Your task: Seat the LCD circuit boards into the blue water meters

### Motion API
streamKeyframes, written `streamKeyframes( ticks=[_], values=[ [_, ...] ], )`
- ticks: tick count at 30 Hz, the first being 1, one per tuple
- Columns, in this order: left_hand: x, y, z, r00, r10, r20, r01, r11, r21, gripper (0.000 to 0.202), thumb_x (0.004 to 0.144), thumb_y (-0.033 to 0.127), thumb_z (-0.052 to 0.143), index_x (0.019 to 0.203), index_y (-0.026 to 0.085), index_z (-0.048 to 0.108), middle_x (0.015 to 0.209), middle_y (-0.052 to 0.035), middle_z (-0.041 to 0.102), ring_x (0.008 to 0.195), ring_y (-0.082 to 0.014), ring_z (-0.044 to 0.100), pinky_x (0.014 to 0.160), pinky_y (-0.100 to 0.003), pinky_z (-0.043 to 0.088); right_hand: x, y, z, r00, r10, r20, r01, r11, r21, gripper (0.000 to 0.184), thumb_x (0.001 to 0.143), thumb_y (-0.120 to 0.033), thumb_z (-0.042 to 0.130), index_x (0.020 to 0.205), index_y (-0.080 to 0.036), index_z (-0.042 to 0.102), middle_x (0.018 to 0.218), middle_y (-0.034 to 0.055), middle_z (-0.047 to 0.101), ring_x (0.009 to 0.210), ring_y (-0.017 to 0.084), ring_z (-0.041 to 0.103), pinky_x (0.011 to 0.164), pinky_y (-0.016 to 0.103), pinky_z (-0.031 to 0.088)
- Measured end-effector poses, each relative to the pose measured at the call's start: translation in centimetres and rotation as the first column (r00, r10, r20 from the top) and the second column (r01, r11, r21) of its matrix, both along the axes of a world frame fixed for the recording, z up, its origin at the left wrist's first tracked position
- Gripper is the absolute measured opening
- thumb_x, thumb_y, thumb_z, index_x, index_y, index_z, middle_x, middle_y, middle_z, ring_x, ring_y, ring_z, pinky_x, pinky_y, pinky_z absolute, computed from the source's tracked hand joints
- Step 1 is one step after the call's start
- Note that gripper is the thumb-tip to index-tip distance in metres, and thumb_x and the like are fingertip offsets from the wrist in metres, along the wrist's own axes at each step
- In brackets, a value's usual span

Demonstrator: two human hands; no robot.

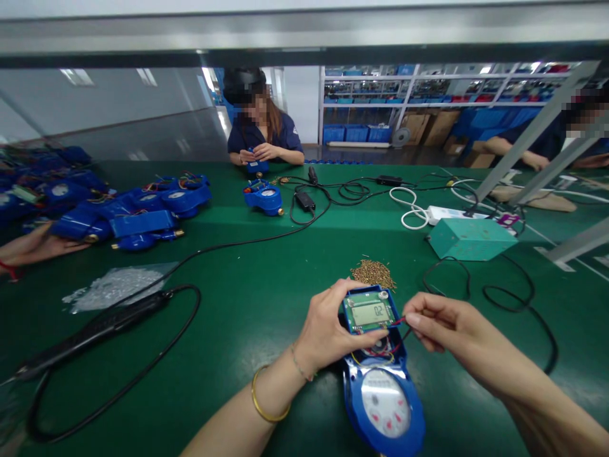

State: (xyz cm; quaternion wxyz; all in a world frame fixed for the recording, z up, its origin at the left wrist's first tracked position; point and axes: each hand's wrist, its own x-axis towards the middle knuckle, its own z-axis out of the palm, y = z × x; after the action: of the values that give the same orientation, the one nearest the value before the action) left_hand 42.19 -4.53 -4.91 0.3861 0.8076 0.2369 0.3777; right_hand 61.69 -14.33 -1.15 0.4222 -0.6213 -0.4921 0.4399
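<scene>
A blue water meter (351, 387) lies before me with its electronics box uncovered. Inside the box a green circuit board carries a small display (371, 313) reading about 0.2, and coloured wires show below it. My left hand (328, 327) is closed around the box, thumb along the lower edge of the board and fingers at its upper left. At the box's right side, my right hand (440, 322) pinches thin red and black wires (398, 321) between thumb and forefinger. The round dial (386, 403) of the meter faces up, nearest to me.
Small brass screws (373, 273) lie heaped just beyond the meter. To the left are a black electric screwdriver (95, 333), clear plastic pieces (117, 287) and piled blue meters (143, 209), touched by another person's hand (33, 247). A green box (471, 239) and power strip (451, 216) stand right. A co-worker (264, 133) sits opposite.
</scene>
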Motion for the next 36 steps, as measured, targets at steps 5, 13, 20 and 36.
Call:
streamKeyframes(
  ticks=[5,13,20,36],
  values=[
    [0.0,0.1,0.0,1.0,-0.001,0.022,0.003,0.997,-0.082,0.056,0.066,0.036,0.087,0.114,0.018,0.064,0.108,-0.0033,0.073,0.1,-0.0194,0.07,0.087,-0.025,0.053,0.3,0.1,-1.2,0.989,-0.013,-0.147,0.012,1.0,-0.003,0.042,0.08,-0.055,0.074,0.077,-0.015,0.066,0.062,-0.002,0.05,0.055,0.009,0.041,0.051,0.02,0.031],
    [0.2,0.0,-0.8,0.998,0.009,0.07,0.006,0.977,-0.212,0.056,0.063,0.033,0.089,0.111,0.02,0.064,0.101,-0.0015,0.074,0.09,-0.0181,0.071,0.079,-0.025,0.054,-1.1,0.4,-2.6,0.931,-0.075,-0.358,0.085,0.996,0.013,0.044,0.075,-0.056,0.08,0.078,-0.015,0.062,0.059,-0.0033,0.047,0.054,0.009,0.039,0.052,0.02,0.032],
    [0.4,-0.3,-1.3,0.996,0.05,0.076,-0.027,0.96,-0.278,0.055,0.062,0.03,0.088,0.111,0.021,0.063,0.098,-0.0022,0.074,0.088,-0.0205,0.071,0.077,-0.027,0.055,-2.7,-0.1,-4.3,0.958,-0.208,-0.197,0.248,0.947,0.203,0.035,0.084,-0.051,0.073,0.08,-0.017,0.066,0.072,0.0018,0.058,0.058,0.011,0.052,0.054,0.019,0.042],
    [0.5,-0.7,-1.0,0.992,0.076,0.097,-0.063,0.989,-0.131,0.055,0.061,0.027,0.088,0.11,0.02,0.063,0.101,-0.0009,0.074,0.089,-0.0186,0.072,0.082,-0.026,0.055,-3.4,-1.1,-3.9,0.935,-0.291,-0.204,0.306,0.951,0.047,0.047,0.074,-0.06,0.078,0.088,-0.016,0.075,0.085,0.0105,0.072,0.074,0.022,0.071,0.071,0.029,0.061]
  ],
)
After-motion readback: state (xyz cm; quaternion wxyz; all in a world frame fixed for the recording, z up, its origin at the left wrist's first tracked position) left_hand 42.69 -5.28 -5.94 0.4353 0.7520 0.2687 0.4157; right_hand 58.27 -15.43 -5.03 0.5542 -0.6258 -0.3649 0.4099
